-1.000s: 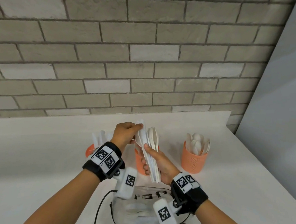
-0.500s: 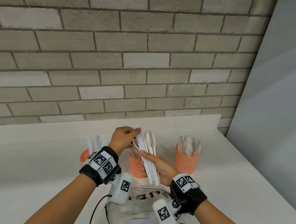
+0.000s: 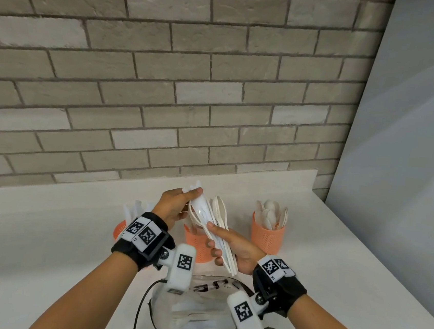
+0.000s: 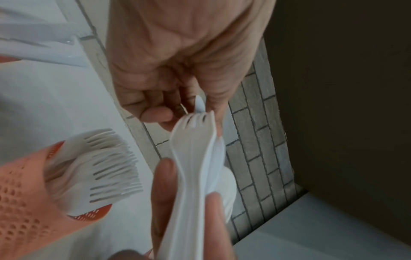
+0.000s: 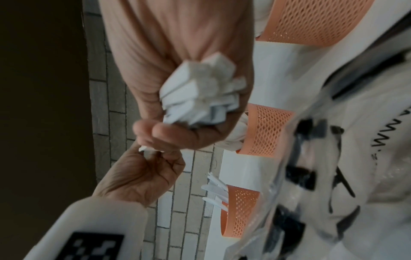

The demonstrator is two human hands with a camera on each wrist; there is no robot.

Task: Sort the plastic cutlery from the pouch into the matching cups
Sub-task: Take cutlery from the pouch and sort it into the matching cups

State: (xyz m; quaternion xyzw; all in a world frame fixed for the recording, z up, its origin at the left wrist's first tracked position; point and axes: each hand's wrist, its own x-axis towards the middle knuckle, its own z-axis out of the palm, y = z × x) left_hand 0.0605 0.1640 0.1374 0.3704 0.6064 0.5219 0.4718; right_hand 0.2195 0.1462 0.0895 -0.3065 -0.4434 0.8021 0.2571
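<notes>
My right hand [image 3: 216,240] grips a bundle of white plastic cutlery [image 3: 214,217] by the handles, tips up, above the middle cup. The handle ends [image 5: 200,95] stick out of its fist in the right wrist view. My left hand [image 3: 191,192] pinches the tines of one fork [image 4: 195,133] at the top of the bundle. Three orange perforated cups stand in a row: the left cup [image 3: 120,230] holds knives, the middle cup [image 3: 196,245] holds forks [image 4: 106,167], and the right cup [image 3: 267,236] holds spoons. The clear pouch [image 3: 203,310] lies open below my wrists with cutlery in it.
The cups and pouch sit on a white counter [image 3: 42,239] against a grey brick wall [image 3: 164,92]. A plain grey wall panel [image 3: 412,158] closes off the right side. A thin black cable [image 3: 142,304] loops round the pouch.
Both hands stay together over the middle cup. My left fingers have shifted slightly at the top of the bundle and now pinch one fork's tip. The head view has drifted a little.
</notes>
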